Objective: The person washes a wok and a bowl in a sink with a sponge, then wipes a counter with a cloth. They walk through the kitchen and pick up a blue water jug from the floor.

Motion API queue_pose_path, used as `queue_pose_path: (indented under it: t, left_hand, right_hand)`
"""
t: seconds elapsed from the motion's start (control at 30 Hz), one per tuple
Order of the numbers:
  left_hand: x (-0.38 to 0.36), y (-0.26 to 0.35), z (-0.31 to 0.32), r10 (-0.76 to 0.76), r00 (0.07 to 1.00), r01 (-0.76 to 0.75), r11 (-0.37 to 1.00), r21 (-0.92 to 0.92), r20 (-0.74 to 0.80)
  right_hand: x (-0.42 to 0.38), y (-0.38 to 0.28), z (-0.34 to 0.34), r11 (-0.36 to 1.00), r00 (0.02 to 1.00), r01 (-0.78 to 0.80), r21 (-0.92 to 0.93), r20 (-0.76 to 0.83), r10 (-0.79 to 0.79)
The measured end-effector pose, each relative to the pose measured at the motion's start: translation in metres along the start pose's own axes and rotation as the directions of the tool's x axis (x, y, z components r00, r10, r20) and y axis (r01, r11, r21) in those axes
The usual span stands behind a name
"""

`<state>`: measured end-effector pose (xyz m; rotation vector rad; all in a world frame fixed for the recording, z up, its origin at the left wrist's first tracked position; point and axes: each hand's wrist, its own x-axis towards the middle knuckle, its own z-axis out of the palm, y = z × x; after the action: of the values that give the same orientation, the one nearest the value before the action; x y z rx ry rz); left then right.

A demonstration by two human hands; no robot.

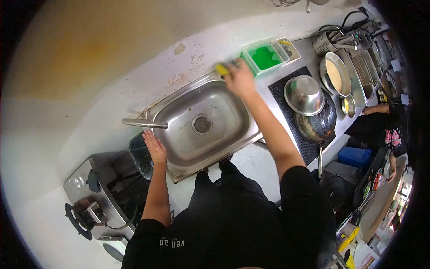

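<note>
My right hand (239, 78) is at the far right corner of the steel sink (179, 154), closed around a yellow sponge (221, 69) whose end sticks out to the left. My left hand (155, 147) lies flat and open on the sink's left rim, just below the faucet (143, 123). The basin looks bare, with the drain (202, 124) in its middle and a small green speck near it. A green plastic tub (264, 57) sits just right of my right hand.
Right of the sink, a black mat (286, 96) holds an upturned steel bowl (304, 94) on a dark wok (319, 125). Beyond are a pan (336, 74), a utensil holder (323, 44) and trays. A gas burner (89, 210) is left. Another person (387, 127) stands at the right.
</note>
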<state>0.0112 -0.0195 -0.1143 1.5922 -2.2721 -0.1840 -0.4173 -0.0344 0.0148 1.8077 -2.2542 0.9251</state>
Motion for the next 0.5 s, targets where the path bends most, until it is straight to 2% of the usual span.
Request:
queue_pose_path:
  t: [0.03, 0.07, 0.1, 0.17, 0.23, 0.27, 0.33, 0.37, 0.43, 0.47, 0.5]
  left_hand:
    - [-0.002, -0.001, -0.001, -0.016, 1.0, 0.016, 1.0, 0.003, 0.0]
    - [-0.001, -0.002, -0.001, 0.006, 1.0, -0.006, 1.0, -0.007, -0.004]
    - [0.001, -0.003, -0.001, 0.032, 0.999, -0.032, 0.999, -0.016, -0.01]
    - [0.003, -0.003, 0.0, 0.039, 0.999, -0.039, 0.999, -0.019, -0.022]
    - [0.003, 0.001, -0.007, 0.054, 0.998, -0.055, 0.998, -0.035, -0.028]
    - [0.006, 0.003, -0.008, 0.035, 0.999, -0.036, 0.999, -0.018, -0.026]
    - [0.003, -0.001, -0.006, 0.039, 0.999, -0.04, 0.998, -0.057, -0.012]
    - [0.004, 0.0, -0.005, 0.027, 1.0, -0.027, 0.998, -0.061, -0.014]
    - [0.005, 0.0, -0.005, 0.0, 1.0, 0.0, 0.998, -0.061, -0.005]
    - [0.006, 0.001, -0.005, -0.007, 1.0, 0.006, 0.997, -0.073, -0.005]
    - [0.006, 0.002, -0.006, -0.015, 1.0, 0.014, 0.998, -0.061, -0.011]
  right_hand:
    - [0.012, -0.003, -0.032, 1.0, 0.992, 0.018, 0.005, -0.122, -0.017]
    - [0.022, 0.007, -0.053, 0.994, 0.982, 0.028, -0.102, -0.184, -0.046]
    - [0.03, 0.026, -0.063, 0.971, 0.984, -0.06, -0.23, -0.179, 0.018]
    - [0.044, 0.063, -0.072, 0.84, 0.988, -0.157, -0.52, -0.088, 0.13]
    - [0.052, 0.09, -0.068, 0.791, 0.991, -0.105, -0.602, 0.007, 0.136]
    - [0.056, 0.11, -0.063, 0.804, 0.992, -0.09, -0.587, 0.022, 0.127]
    - [0.058, 0.137, -0.041, 0.848, 0.886, -0.137, -0.511, 0.319, 0.336]
    - [0.056, 0.123, -0.048, 0.856, 0.882, -0.124, -0.502, 0.34, 0.327]
    - [0.05, 0.095, -0.079, 0.916, 0.899, -0.382, -0.124, 0.178, 0.399]
    - [0.044, 0.078, -0.087, 0.921, 0.9, -0.372, -0.119, 0.197, 0.389]
    - [0.037, 0.061, -0.094, 0.925, 0.92, -0.377, -0.051, 0.09, 0.381]
